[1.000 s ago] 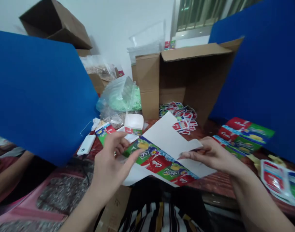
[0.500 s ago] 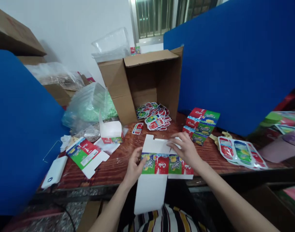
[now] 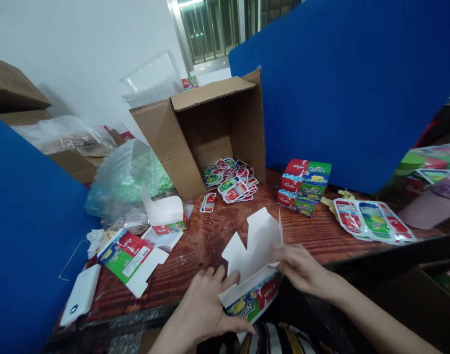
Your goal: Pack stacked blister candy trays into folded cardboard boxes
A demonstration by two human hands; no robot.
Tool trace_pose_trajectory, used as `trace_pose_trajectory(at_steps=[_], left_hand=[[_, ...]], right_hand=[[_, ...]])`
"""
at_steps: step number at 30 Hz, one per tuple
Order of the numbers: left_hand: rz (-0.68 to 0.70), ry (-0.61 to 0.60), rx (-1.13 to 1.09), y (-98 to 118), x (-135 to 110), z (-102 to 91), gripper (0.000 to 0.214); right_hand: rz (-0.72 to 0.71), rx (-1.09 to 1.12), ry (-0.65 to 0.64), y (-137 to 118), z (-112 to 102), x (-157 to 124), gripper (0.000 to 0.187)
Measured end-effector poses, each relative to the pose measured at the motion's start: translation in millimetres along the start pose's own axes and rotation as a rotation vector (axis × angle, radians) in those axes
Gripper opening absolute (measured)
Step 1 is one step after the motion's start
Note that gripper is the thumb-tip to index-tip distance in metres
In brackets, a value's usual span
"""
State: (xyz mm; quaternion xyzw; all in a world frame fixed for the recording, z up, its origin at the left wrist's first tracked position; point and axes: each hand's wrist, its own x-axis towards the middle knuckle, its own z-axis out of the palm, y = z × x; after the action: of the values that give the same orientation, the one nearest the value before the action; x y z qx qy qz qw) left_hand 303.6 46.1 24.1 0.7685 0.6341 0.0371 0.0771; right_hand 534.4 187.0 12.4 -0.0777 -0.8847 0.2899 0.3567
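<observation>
A small printed carton [image 3: 256, 295] with Cola and Sprite labels is held at the table's front edge, opened out into a box shape with its white flaps standing up. My left hand [image 3: 210, 300] grips its left side, thumb across the printed front and fingers at the rim. At the right corner my right hand [image 3: 300, 268] pinches the wall; its fingertips are partly hidden by the card. Past the carton lie a loose card sachet [image 3: 208, 202] and a pile of similar cards [image 3: 234, 182] spilling from a brown cardboard box [image 3: 162, 147].
Closed Cola and Sprite boxes [image 3: 305, 187] are stacked at the right, near packaged cards [image 3: 374, 221] and a pink cup [image 3: 433, 204]. On the left are a flat carton [image 3: 134, 258], a part-open carton [image 3: 165, 216] and a white power bank [image 3: 80, 294]. Blue partitions [image 3: 339, 88] flank the table.
The flat carton blank has been opened into a box shape and turned. Both hands have come lower and nearer to me. The view has shifted a little.
</observation>
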Motion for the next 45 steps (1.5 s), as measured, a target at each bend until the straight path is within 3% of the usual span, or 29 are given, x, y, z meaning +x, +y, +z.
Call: trace_pose_trajectory(at_steps=[2, 6, 9, 11, 14, 17, 20, 24, 27, 31, 35, 38, 41, 45], left_hand=[[-0.035, 0.051, 0.052, -3, -1, 5.8, 0.094], [-0.041, 0.138, 0.113, -3, 5, 12.1, 0.089], [-0.025, 0.183, 0.086, 7, 16, 12.5, 0.095], [0.056, 0.21, 0.034, 17, 21, 9.1, 0.098], [0.229, 0.249, -0.026, 28, 18, -5.1, 0.092], [0.288, 0.33, 0.066, 27, 4, -27.8, 0.081], [0.264, 0.45, 0.277, 20, -12, -43.2, 0.072], [0.157, 0.514, 0.407, 17, -25, -32.4, 0.069], [-0.052, 0.377, 0.412, 24, -27, -16.0, 0.061], [-0.341, 0.134, 0.292, 44, -17, -9.3, 0.042], [-0.512, 0.127, 0.201, 61, 0, -6.6, 0.039], [-0.596, 0.204, 0.154, 61, 5, 5.1, 0.034], [-0.596, 0.378, 0.062, 54, -1, 22.6, 0.033], [-0.553, 0.608, -0.236, 47, -14, 45.3, 0.027]], right_hand=[[0.089, -0.055, 0.088, -6, 6, -16, 0.016], [0.26, -0.179, 0.25, -13, 19, -43, 0.036], [0.183, -0.29, 0.421, -16, 19, -55, 0.03], [0.091, -0.23, 0.485, -21, 14, -59, 0.028], [0.005, 0.027, 0.473, -30, 3, -63, 0.039], [-0.02, 0.14, 0.478, -38, -2, -66, 0.047], [-0.056, 0.048, 0.424, -37, 2, -67, 0.05], [-0.032, -0.17, 0.405, -22, 16, -59, 0.047], [0.143, -0.304, 0.367, -12, 29, -50, 0.037], [0.45, -0.449, 0.127, -16, 42, -35, 0.039], [0.614, -0.567, -0.119, -22, 48, -23, 0.048], [0.554, -0.66, -0.191, -19, 56, -24, 0.05], [0.336, -0.683, -0.156, -16, 67, -30, 0.051], [0.084, -0.667, 0.126, -14, 76, -36, 0.058]])
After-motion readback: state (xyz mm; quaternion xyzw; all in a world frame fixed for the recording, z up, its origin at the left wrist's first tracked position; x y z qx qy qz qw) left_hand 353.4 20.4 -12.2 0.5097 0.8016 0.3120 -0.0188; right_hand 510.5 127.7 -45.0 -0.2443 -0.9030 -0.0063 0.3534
